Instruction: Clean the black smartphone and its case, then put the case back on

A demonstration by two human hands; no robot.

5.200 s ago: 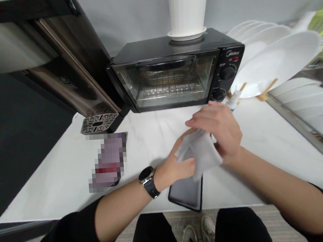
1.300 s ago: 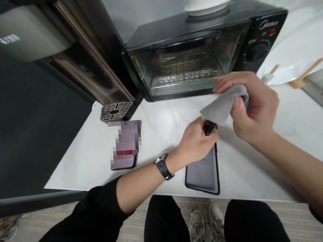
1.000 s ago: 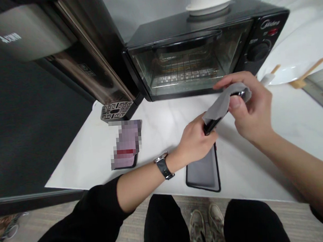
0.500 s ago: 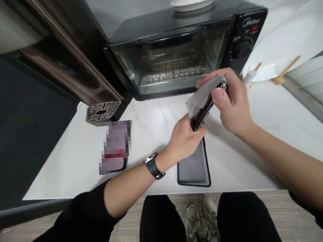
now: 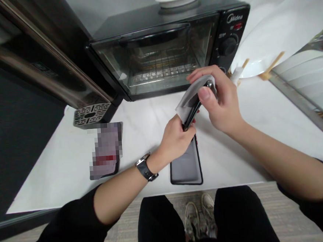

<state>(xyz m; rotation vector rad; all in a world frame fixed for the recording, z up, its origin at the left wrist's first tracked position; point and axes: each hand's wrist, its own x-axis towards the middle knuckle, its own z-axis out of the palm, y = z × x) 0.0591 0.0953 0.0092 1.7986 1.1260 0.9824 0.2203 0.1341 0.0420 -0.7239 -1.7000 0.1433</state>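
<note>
My left hand [image 5: 176, 139] is closed around the lower end of a dark phone [image 5: 191, 114], held tilted above the counter and seen nearly edge-on. A thin pale grey cloth [image 5: 195, 92], perhaps a wipe, lies over the face of the phone. My right hand [image 5: 222, 100] grips the phone's upper end through this cloth, thumb on the near edge and fingers over the back. Beneath my left hand a phone case [image 5: 186, 169] with a black rim and grey inside rests on the counter, its upper part hidden.
A flat pixelated object [image 5: 105, 147] with a red band lies on the white counter [image 5: 51, 173] at left. Behind stand a black toaster oven [image 5: 157, 58] and a dispenser with a drip tray [image 5: 90, 115]. White plates [image 5: 271, 32] stand in a rack at right.
The view has shifted, so the counter things appear further left. Both hands keep their hold on the phone; the cloth stands slightly more bowed away from it.
</note>
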